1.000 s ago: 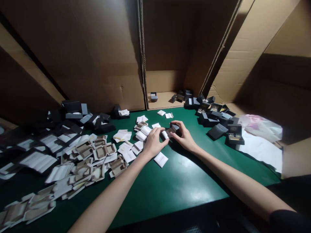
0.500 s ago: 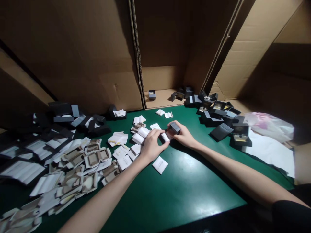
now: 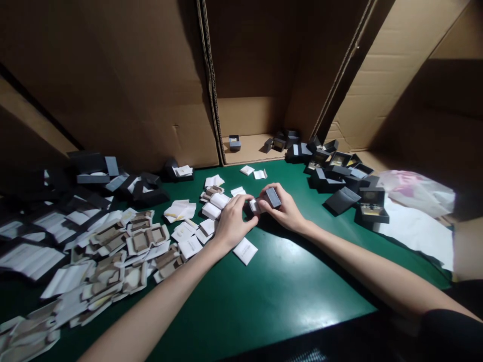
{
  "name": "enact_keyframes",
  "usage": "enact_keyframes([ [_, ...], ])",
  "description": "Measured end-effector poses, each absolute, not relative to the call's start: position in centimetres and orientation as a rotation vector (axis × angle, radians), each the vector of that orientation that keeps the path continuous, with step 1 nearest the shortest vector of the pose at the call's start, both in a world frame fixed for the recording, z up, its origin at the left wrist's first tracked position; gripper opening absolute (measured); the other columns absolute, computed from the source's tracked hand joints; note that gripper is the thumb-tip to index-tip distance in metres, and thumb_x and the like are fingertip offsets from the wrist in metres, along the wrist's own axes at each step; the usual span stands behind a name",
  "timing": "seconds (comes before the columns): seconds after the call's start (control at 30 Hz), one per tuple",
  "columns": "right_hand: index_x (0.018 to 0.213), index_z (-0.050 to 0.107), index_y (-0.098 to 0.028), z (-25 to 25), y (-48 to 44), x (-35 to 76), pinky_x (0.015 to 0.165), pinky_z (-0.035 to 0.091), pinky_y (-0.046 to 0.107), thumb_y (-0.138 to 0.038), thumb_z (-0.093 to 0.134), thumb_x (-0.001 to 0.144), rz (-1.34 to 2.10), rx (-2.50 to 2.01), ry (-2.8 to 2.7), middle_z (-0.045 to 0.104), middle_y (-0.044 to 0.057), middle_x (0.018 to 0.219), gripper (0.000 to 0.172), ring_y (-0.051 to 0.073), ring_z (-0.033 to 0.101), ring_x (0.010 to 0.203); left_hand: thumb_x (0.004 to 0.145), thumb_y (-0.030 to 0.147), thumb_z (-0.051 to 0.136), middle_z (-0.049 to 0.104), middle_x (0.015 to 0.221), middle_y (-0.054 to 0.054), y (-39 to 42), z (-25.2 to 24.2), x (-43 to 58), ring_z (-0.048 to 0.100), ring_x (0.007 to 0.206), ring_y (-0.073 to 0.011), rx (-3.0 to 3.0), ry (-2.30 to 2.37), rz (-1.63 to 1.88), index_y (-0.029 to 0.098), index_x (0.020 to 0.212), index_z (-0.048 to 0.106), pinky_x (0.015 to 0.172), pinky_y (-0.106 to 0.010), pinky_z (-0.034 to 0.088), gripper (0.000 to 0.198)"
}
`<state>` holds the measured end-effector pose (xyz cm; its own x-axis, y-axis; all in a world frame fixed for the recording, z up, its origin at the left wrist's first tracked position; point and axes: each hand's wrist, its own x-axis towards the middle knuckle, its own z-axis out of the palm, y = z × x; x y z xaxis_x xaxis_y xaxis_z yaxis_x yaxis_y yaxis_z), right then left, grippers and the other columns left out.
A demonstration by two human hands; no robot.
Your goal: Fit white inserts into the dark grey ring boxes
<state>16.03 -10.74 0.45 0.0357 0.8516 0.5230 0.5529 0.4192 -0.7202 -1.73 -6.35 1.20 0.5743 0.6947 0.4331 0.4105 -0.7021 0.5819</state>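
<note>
The fingers of my left hand (image 3: 231, 225) and of my right hand (image 3: 289, 210) both grasp one small dark box (image 3: 273, 197), left at its whitish end, right around its dark end. It is over the middle of the green counter (image 3: 298, 271); I can't tell whether it touches the surface. Seen from the box, a flat white packet (image 3: 245, 250) lies near at seven o'clock. Opened cardboard trays (image 3: 140, 243) heap up at eight o'clock, with black boxes (image 3: 93, 168) beyond at about ten. At eleven, a little box (image 3: 234, 143) sits on a cardboard flap (image 3: 252, 146). More dark boxes cluster at two; at three, an open box (image 3: 373, 206) stands beside a white sheet (image 3: 411, 239).
</note>
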Motion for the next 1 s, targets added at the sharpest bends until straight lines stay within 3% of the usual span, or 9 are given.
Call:
enact_keyframes([
  [0.13, 0.105, 0.047, -0.021, 0.2, -10.7, 16.1, 0.081, 0.045, 0.035, -0.039, 0.054, 0.089, 0.283, -1.229, -1.689, 0.056, 0.008, 0.098, 0.025, 0.022, 0.056, 0.090, 0.074, 0.014, 0.061, 0.060, 0.106, -0.004, -6.4, 1.2, -1.8, 0.057, 0.101, -0.0219, 2.471, 0.875, 0.894, 0.020, 0.104, 0.053, 0.085, -0.032, 0.048, 0.031],
  [0.4, 0.103, 0.046, -0.020, 0.4, -11.2, 16.0, 0.072, 0.046, 0.035, -0.042, 0.055, 0.088, 0.089, -1.200, -1.789, 0.055, 0.008, 0.092, 0.028, 0.022, 0.053, 0.082, 0.078, 0.010, 0.059, 0.061, 0.111, -0.008, -7.3, 1.2, -1.9, 0.056, 0.104, -0.0237, 2.702, 0.826, 0.944, 0.018, 0.110, 0.052, 0.086, -0.035, 0.048, 0.034],
  [0.67, 0.105, 0.044, -0.021, 0.3, -11.2, 15.9, 0.074, 0.046, 0.037, -0.037, 0.058, 0.087, -0.022, -1.164, -1.867, 0.056, 0.008, 0.094, 0.028, 0.023, 0.050, 0.085, 0.073, 0.011, 0.061, 0.059, 0.103, -0.006, -7.1, 1.4, -1.8, 0.056, 0.097, -0.0231, 2.613, 0.875, 0.888, 0.018, 0.100, 0.051, 0.075, -0.032, 0.049, 0.030],
  [0.8, 0.103, 0.046, -0.020, 0.3, -11.2, 16.0, 0.074, 0.046, 0.035, -0.038, 0.058, 0.086, 0.034, -1.209, -1.829, 0.057, 0.008, 0.092, 0.028, 0.022, 0.052, 0.083, 0.073, 0.013, 0.061, 0.057, 0.107, -0.007, -7.0, 1.4, -1.8, 0.054, 0.100, -0.0237, 2.647, 0.846, 0.841, 0.017, 0.104, 0.051, 0.080, -0.033, 0.049, 0.033],
  [1.0, 0.106, 0.045, -0.020, 0.4, -11.2, 16.4, 0.072, 0.044, 0.031, -0.039, 0.053, 0.089, 0.431, -1.310, -1.679, 0.060, 0.004, 0.089, 0.027, 0.017, 0.056, 0.076, 0.081, 0.019, 0.056, 0.058, 0.098, -0.007, -7.1, 1.1, -1.5, 0.054, 0.096, -0.0232, 2.717, 0.791, 0.759, 0.016, 0.102, 0.053, 0.082, -0.035, 0.048, 0.022],
])
